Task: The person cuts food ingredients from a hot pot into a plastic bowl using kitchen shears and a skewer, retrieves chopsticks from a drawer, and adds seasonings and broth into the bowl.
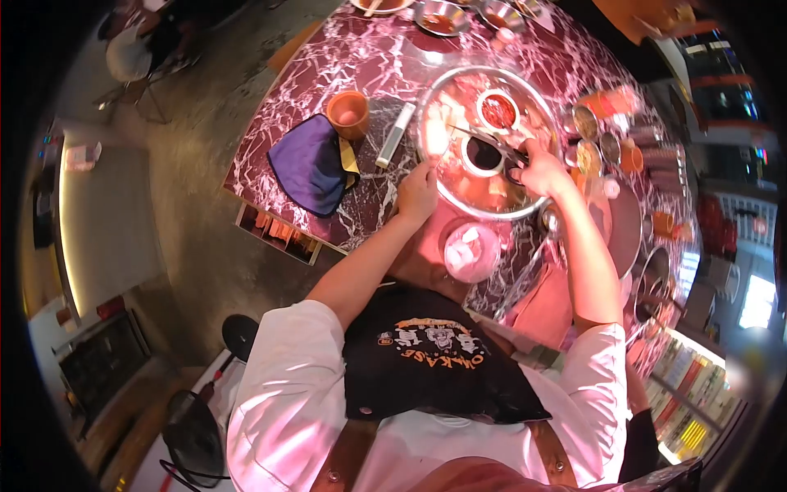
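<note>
A large round metal tray (434, 188) stands on the marbled table, with pale and pinkish food pieces spread in it. Inside it are a small white bowl of dark sauce (482, 153) and a white bowl of red sauce (498, 110). My right hand (541, 170) is closed around the handles of dark scissors (515, 155); their blades point left above the dark sauce bowl. At the tray's left rim, my left hand (418, 193) is curled, its fingertips against the edge. Whether anything else is in those fingers is hidden.
A purple cloth (307, 168) and an orange cup (348, 113) lie left of the tray, with a white-and-grey stick-like object (396, 136) between. A pink container (471, 253) stands in front. Right are jars (585, 123) and a pink cloth (541, 310); metal bowls (441, 18) stand behind.
</note>
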{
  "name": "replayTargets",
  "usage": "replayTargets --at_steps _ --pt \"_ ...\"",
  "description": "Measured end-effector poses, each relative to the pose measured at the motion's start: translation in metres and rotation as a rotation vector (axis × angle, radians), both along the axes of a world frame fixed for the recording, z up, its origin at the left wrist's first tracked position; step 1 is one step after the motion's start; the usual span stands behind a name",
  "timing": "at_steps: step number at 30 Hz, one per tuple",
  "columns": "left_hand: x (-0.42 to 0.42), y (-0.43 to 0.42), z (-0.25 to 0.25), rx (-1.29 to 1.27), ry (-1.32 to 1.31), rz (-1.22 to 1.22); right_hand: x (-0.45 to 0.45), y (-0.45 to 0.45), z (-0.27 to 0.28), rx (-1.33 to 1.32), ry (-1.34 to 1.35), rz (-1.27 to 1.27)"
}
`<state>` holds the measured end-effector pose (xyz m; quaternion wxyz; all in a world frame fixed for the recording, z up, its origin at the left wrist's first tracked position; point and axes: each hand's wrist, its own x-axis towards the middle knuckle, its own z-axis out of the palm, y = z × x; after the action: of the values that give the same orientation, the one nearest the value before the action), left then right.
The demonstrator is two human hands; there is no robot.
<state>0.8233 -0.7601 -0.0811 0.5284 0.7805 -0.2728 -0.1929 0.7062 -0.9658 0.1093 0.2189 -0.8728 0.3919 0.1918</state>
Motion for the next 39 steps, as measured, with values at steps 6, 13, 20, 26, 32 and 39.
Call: replayTargets --at_steps 6,13,20,26,32,39 --pt "-0.030 0.093 0.043 -0.169 -0.062 -0.380 -0.139 0.107 0.021 0.157 -0.181 -0.324" --pt "-0.043 0.162 0.031 0.018 -0.020 -0.701 -0.233 0.199 -0.022 0.575 -0.281 -0.691" --pt "-0.003 0.185 0.078 0.323 0.015 -0.715 -0.247 0.195 -0.023 0.437 -0.183 -0.580" --pt "0.015 0.174 0.031 0.131 0.240 -0.461 -0.267 0.176 0.021 0.202 -0.225 -0.502" --pt "0.041 0.059 0.049 0.140 -0.258 -0.354 -0.162 0.077 -0.034 -0.137 -0.337 -0.300" --pt "0.096 -0.064 0.087 0.690 -0.374 -0.415 0.027 -0.034 -0.023 -0.280 0.031 0.067"
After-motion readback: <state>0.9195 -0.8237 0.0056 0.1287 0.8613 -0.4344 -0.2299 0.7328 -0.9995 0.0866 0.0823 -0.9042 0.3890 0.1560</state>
